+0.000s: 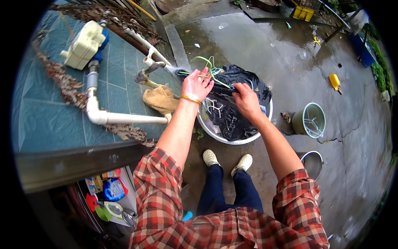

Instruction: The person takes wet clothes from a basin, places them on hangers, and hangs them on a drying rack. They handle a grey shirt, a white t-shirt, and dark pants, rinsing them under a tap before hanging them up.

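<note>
A green clothes hanger [212, 69] with dark cloth [221, 88] on it is held above a large metal basin [239, 141]. My right hand [247, 101] grips the cloth near the hanger's right end. My left hand [198, 84], palm up with its fingers spread, is at the hanger's left part; whether it grips anything is unclear. Water sprays by a white pipe [161, 57] onto the dark cloth's left end. Black plastic sheeting [231, 124] lies in the basin and over its far rim, with white hangers [214, 107] on it.
A tan cloth [160, 99] hangs on piping at the left, beside a tiled surface [46, 121] with white pipes [133, 118]. Right of the basin stand a green bucket [297, 119] holding hangers and a metal pail [312, 165]. A yellow object [334, 81] lies on wet concrete.
</note>
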The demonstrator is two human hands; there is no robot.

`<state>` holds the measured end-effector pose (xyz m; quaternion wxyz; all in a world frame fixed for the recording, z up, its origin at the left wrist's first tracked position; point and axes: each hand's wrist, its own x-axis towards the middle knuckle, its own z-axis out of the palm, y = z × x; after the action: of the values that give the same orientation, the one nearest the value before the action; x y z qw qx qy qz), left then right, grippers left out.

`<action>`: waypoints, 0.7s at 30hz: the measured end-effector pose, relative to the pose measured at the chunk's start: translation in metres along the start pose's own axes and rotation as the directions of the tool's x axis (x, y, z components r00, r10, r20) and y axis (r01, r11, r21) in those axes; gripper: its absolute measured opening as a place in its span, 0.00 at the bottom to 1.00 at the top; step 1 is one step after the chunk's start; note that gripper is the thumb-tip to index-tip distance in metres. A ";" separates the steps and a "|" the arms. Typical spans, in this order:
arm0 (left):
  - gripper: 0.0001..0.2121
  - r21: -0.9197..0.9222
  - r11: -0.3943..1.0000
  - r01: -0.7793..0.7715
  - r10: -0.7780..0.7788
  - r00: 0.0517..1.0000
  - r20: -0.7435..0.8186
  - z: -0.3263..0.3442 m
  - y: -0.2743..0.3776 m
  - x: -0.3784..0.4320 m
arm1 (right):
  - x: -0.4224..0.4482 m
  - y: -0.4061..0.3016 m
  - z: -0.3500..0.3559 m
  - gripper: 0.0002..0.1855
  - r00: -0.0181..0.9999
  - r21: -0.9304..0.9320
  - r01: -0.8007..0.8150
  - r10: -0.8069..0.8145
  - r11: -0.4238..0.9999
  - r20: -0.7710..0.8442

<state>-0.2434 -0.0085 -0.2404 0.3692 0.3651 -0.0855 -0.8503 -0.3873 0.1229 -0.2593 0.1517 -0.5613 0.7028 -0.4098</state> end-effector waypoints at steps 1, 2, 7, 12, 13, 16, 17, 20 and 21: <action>0.05 0.011 1.000 -0.014 0.014 0.999 0.041 0.005 0.002 -0.010 | 0.000 -0.010 -0.012 0.09 1.000 0.003 0.030 -0.030 1.000 -0.008; 0.05 0.023 0.999 -0.029 0.027 0.996 0.082 0.009 0.004 -0.020 | 0.001 -0.021 -0.024 0.09 0.998 0.005 0.059 -0.059 0.998 -0.017; 0.08 0.110 0.990 -0.084 0.059 0.975 0.214 0.041 0.005 -0.073 | 0.007 -0.063 -0.089 0.09 0.989 0.002 0.107 -0.107 0.994 -0.101; 0.18 0.312 0.940 -0.136 0.085 0.981 0.172 0.002 -0.010 -0.115 | -0.008 -0.110 -0.142 0.11 0.982 0.169 -0.148 0.166 0.974 -0.095; 0.20 0.318 0.945 -0.072 0.038 0.993 0.113 -0.010 -0.018 -0.117 | -0.012 -0.112 -0.152 0.11 0.974 0.183 -0.176 0.198 0.967 -0.109; 0.23 0.274 0.962 0.019 -0.020 1.000 0.002 -0.061 -0.043 -0.118 | -0.030 -0.126 -0.175 0.11 0.963 0.352 -0.142 0.212 0.925 -0.169; 0.23 0.256 0.966 0.037 -0.037 0.999 -0.002 -0.075 -0.050 -0.121 | -0.041 -0.135 -0.185 0.11 0.958 0.399 -0.135 0.222 0.907 -0.180; 0.19 0.235 0.967 0.094 -0.092 0.996 -0.017 -0.096 -0.066 -0.141 | -0.077 -0.168 -0.217 0.07 0.940 0.522 -0.083 0.242 0.849 -0.243; 0.19 0.243 0.963 0.117 -0.120 0.993 -0.004 -0.100 -0.068 -0.146 | -0.088 -0.179 -0.223 0.06 0.932 0.523 -0.069 0.243 0.849 -0.271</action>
<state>-0.1461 0.1529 -0.2595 0.2699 0.4075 -0.1689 -0.8559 -0.3905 0.2874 -0.0094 0.2081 -0.3661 0.6298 -0.6527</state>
